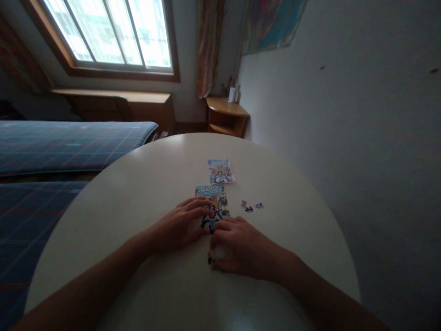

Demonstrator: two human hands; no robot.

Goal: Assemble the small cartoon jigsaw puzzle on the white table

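A partly assembled jigsaw puzzle (210, 191) with bright cartoon figures and "Bluey" lettering lies flat on the round table. My left hand (181, 223) rests on its left side, fingers stretched out over the picture and thumb at its lower edge. At the lower right of the puzzle is my right hand (241, 243), its bent fingers touching the edge and its thumb held apart below. A loose puzzle piece (209, 258) sits by the tip of that thumb; whether they touch is unclear. The hands partly cover the puzzle.
Beyond the puzzle lies a printed picture sheet (220, 171). Several loose puzzle pieces (248, 209) are to the right. The white round table (165, 161) stands beside a wall (344, 138) on the right and a bed with a plaid cover (69, 147) on the left.
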